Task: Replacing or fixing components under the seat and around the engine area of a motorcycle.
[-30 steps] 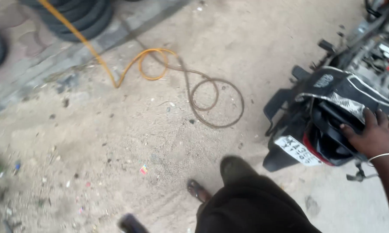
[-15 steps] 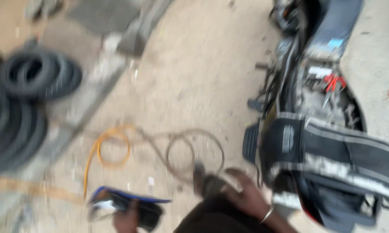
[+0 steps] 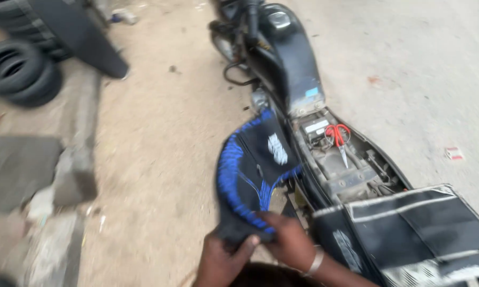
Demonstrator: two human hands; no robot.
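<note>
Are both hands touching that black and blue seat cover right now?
Touching. The head view shows the left hand and right hand both pinching the near edge of the seat cover, fingers folded over the fabric.

Bottom edge cuts off both wrists; tyres [image 3: 17, 69] blurred

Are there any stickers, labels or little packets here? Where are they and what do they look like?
Sticker: small light-blue patch on the black motorcycle tank.
Printed patch: white block on the black-and-blue seat cover both hands hold.
Scrap of wrapper: small, white and red, on the ground at right.
</note>
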